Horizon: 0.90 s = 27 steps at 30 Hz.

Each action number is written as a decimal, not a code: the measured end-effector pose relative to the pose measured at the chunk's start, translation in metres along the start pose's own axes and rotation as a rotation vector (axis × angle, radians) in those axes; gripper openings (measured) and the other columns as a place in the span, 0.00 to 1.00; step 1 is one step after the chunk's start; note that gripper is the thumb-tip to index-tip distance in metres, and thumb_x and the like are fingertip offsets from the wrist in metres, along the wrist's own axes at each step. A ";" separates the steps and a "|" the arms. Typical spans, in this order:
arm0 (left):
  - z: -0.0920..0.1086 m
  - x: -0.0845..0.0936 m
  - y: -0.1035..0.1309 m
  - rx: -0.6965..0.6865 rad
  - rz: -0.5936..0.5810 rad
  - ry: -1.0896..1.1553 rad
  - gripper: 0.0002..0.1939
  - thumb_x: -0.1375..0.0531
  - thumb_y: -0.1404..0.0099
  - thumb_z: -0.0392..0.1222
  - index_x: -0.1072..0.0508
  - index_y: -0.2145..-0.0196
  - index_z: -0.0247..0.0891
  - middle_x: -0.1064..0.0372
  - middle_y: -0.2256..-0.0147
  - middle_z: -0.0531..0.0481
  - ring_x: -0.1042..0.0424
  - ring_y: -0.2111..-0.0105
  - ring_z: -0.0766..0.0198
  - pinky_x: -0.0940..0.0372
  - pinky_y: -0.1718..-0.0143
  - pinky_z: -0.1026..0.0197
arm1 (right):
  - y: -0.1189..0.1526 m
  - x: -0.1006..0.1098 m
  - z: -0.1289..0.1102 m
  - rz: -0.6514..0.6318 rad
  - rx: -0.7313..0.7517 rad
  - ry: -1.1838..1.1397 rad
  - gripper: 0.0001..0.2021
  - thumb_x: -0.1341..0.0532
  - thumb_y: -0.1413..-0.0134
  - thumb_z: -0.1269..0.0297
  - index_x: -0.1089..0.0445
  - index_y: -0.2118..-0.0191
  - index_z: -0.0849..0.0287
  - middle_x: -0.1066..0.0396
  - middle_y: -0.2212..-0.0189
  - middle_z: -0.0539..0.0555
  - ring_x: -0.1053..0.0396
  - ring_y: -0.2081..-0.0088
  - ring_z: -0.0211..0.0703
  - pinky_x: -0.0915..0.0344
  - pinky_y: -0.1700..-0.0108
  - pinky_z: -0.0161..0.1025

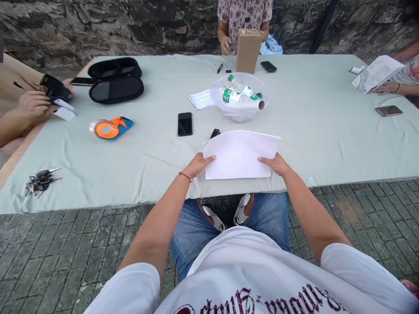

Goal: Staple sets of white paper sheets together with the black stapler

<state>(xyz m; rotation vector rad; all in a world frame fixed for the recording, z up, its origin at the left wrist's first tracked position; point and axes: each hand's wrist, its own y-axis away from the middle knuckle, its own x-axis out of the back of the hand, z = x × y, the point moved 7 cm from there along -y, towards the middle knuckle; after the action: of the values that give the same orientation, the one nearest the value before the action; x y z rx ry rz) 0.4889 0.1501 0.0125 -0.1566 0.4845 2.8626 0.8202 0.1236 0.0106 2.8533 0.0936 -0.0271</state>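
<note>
A white sheaf of paper (240, 155) is held up in front of me over the table's near edge, its top edge bowed. My left hand (199, 164) grips its left side, thumb on the face and fingers hidden behind. On the right side, my right hand (275, 165) pinches it the same way. Just past the paper's upper left corner, a small black object (215, 133) lies partly covered. A black phone (185, 124) rests on the cloth to the left of it.
Beyond the paper stands a translucent bowl (222, 110) of plastic bottles and a roll, beside printed sheets (201, 99). Leftward lie a tape dispenser (111, 128), keys (41, 181) and an open black case (116, 83). A person opposite holds a cardboard box (248, 51); others sit at both ends.
</note>
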 end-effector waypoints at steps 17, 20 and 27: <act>-0.097 -0.059 0.080 0.111 0.409 0.799 0.22 0.28 0.46 0.44 0.24 0.53 0.40 0.23 0.50 0.44 0.28 0.44 0.50 0.31 0.43 0.49 | 0.140 -0.084 0.111 0.361 -0.297 -0.444 0.22 0.24 0.63 0.55 0.25 0.57 0.49 0.23 0.50 0.53 0.29 0.42 0.63 0.31 0.40 0.61; -0.092 -0.053 0.079 0.090 0.408 0.774 0.24 0.27 0.47 0.39 0.24 0.53 0.39 0.22 0.51 0.44 0.26 0.46 0.50 0.32 0.41 0.49 | 0.136 -0.056 0.090 0.341 -0.241 -0.423 0.22 0.26 0.59 0.51 0.25 0.55 0.48 0.22 0.50 0.53 0.30 0.42 0.60 0.31 0.39 0.58; -0.057 -0.058 0.081 0.182 0.079 0.636 0.27 0.26 0.48 0.41 0.24 0.50 0.36 0.22 0.52 0.40 0.24 0.49 0.45 0.33 0.40 0.42 | 0.095 0.002 0.011 -0.114 -0.185 -0.133 0.31 0.38 0.46 0.37 0.29 0.43 0.51 0.22 0.51 0.59 0.26 0.47 0.55 0.31 0.43 0.55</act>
<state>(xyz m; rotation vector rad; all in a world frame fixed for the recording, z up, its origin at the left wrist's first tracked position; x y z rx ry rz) 0.5285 0.0439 -0.0075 -1.0481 0.8731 2.7731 0.8290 0.0297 0.0268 2.6496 0.2191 -0.2194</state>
